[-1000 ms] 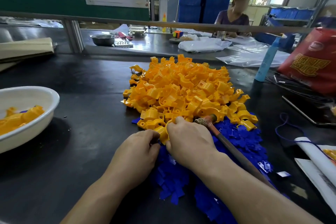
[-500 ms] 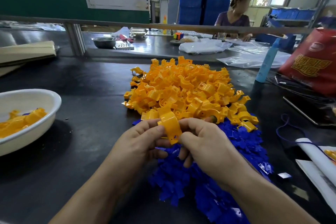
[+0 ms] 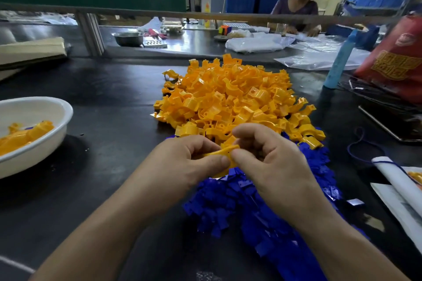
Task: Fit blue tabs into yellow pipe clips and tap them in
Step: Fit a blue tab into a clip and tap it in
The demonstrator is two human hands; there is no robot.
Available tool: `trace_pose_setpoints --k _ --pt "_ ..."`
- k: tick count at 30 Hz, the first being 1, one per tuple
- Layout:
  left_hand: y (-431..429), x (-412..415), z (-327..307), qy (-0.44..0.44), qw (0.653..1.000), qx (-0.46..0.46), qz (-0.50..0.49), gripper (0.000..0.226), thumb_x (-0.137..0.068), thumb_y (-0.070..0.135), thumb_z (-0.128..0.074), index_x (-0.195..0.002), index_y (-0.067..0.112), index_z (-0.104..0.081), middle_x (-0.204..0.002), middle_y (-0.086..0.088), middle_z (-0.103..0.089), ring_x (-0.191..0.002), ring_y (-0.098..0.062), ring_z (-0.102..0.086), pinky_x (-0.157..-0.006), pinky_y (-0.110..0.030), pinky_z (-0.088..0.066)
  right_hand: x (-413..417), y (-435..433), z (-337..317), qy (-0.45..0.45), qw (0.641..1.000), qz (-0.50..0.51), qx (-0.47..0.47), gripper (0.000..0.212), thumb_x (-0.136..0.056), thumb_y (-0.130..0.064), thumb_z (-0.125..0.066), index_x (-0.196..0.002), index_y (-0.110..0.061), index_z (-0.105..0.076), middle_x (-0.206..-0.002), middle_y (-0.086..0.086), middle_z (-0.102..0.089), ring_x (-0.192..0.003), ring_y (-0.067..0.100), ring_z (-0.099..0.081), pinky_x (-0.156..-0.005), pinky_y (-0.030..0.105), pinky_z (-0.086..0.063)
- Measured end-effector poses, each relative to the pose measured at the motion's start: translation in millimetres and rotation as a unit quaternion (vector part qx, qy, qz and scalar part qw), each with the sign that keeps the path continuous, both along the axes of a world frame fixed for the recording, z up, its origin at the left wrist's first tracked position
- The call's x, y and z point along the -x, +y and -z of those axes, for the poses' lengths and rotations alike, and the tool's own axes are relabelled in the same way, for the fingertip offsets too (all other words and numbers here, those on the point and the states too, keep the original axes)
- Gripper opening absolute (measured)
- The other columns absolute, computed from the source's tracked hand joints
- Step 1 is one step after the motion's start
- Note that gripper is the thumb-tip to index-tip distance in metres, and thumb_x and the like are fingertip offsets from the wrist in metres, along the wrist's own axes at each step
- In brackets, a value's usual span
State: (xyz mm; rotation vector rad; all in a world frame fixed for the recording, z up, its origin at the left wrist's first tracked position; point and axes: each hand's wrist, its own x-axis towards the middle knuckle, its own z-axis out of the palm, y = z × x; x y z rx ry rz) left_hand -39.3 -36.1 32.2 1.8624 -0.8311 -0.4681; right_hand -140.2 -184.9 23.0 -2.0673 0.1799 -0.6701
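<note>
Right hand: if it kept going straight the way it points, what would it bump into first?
Probably the left hand, gripping the other side of the yellow clip that the right hand pinches; their thumbs look almost touching.

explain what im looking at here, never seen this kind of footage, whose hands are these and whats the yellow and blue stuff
There is no machine here: a person works with two bare hands. The camera is worn on their head and looks forward and down, so the arms come in from the bottom edge. The left hand and the right hand both pinch one yellow pipe clip between them, over the dark table. Behind the hands lies a heap of loose yellow clips. Under and near the hands lies a heap of blue tabs. Whether a tab already sits in the held clip is hidden by the hands. The white bowl on the left holds a few yellow clips. Another person sits at the next table.
</note>
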Motion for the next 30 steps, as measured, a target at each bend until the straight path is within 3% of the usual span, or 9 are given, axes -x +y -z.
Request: trace_pose_setpoints --k 3,7,9,11,14,19,24,27,30 --pt "-1.7 -0.3 -0.7 0.071 0.997 0.004 0.032 0.022 -0.075 0.043 -0.078 -0.094 0.032 -0.073 -0.09 0.009 -0.076 -0.082 -0.003 -0.071 -0.076 -0.027 -0.051 -0.9 -1.3 3.1 -0.017 1.0 -0.017 0.0 0.03 -0.086 -0.023 -0.066 -0.111 -0.04 -0.059 -0.096 -0.02 -0.064 -0.09 -0.002 -0.062 -0.071 0.009 -0.05" --pt "-0.9 -11.0 9.9 0.104 0.994 0.018 -0.028 0.026 -0.067 0.034 -0.081 -0.09 0.025 -0.073 -0.089 -0.001 -0.076 -0.082 -0.016 -0.072 -0.077 -0.038 -0.057 2.8 -7.9 1.3 0.03 0.99 0.043 0.131 0.037 -0.085 -0.045 -0.057 -0.121 -0.039 -0.053 -0.091 -0.019 -0.056 -0.077 0.001 -0.055 -0.062 0.014 -0.048" --pt "2.9 -18.4 17.3 0.159 0.982 0.057 -0.086 0.04 -0.06 0.033 -0.082 -0.097 0.02 -0.072 -0.092 -0.007 -0.076 -0.079 -0.02 -0.073 -0.074 -0.04 -0.057 6.3 -15.0 0.2 0.121 0.954 0.074 0.263 0.048 -0.083 -0.058 -0.048 -0.128 -0.041 -0.044 -0.091 -0.018 -0.054 -0.08 0.002 -0.054 -0.066 0.022 -0.048" --pt "7.0 -23.7 21.9 0.22 0.963 0.098 -0.119 0.048 -0.057 0.031 -0.075 -0.101 0.015 -0.069 -0.091 -0.009 -0.077 -0.073 -0.018 -0.073 -0.065 -0.035 -0.055 7.7 -19.3 3.6 0.24 0.895 0.067 0.371 0.056 -0.082 -0.069 -0.043 -0.13 -0.042 -0.036 -0.095 -0.015 -0.057 -0.09 0.012 -0.058 -0.066 0.032 -0.048" --pt "7.4 -25.8 25.7 0.245 0.955 0.117 -0.122 0.048 -0.056 0.026 -0.073 -0.101 0.013 -0.068 -0.084 -0.007 -0.076 -0.066 -0.014 -0.07 -0.055 -0.026 -0.054 2.8 -13.0 12.2 0.328 0.844 0.033 0.422 0.053 -0.082 -0.07 -0.044 -0.126 -0.04 -0.037 -0.105 -0.011 -0.06 -0.095 0.018 -0.059 -0.058 0.031 -0.04" --pt "0.6 -18.7 28.4 0.251 0.958 0.102 -0.095 0.048 -0.055 0.022 -0.074 -0.101 0.01 -0.067 -0.083 -0.008 -0.076 -0.068 -0.017 -0.071 -0.055 -0.027 -0.057 -9.3 -12.1 22.8 0.285 0.865 0.042 0.411 0.024 -0.096 -0.045 -0.041 -0.114 -0.034 -0.054 -0.103 -0.009 -0.061 -0.092 0.016 -0.061 -0.068 0.034 -0.053" --pt "-2.7 -18.5 32.3 0.255 0.957 0.072 -0.115 0.029 -0.075 0.01 -0.075 -0.103 0.014 -0.068 -0.086 -0.008 -0.076 -0.072 -0.019 -0.072 -0.065 -0.038 -0.058 -9.1 -15.8 27.4 0.265 0.874 0.048 0.406 0.021 -0.098 -0.04 -0.035 -0.103 -0.031 -0.053 -0.097 -0.009 -0.061 -0.083 0.013 -0.06 -0.069 0.035 -0.053" --pt "-1.9 -19.6 33.1 0.254 0.957 0.079 -0.118 0.032 -0.071 0.014 -0.077 -0.102 0.015 -0.068 -0.085 -0.008 -0.076 -0.073 -0.022 -0.072 -0.066 -0.042 -0.058 -10.9 -12.4 26.8 0.22 0.89 0.031 0.398 0.028 -0.095 -0.049 -0.038 -0.119 -0.036 -0.044 -0.099 -0.009 -0.061 -0.085 0.016 -0.061 -0.065 0.034 -0.052" --pt "-1.6 -18.2 32.8 0.247 0.959 0.081 -0.116 0.044 -0.059 0.024 -0.078 -0.101 0.017 -0.069 -0.088 -0.009 -0.076 -0.076 -0.023 -0.072 -0.066 -0.041 -0.057 -18.4 -5.4 32.6 0.234 0.864 0.002 0.446 0.033 -0.096 -0.045 -0.039 -0.129 -0.04 -0.038 -0.098 -0.005 -0.056 -0.077 0.022 -0.059 -0.056 0.033 -0.047"
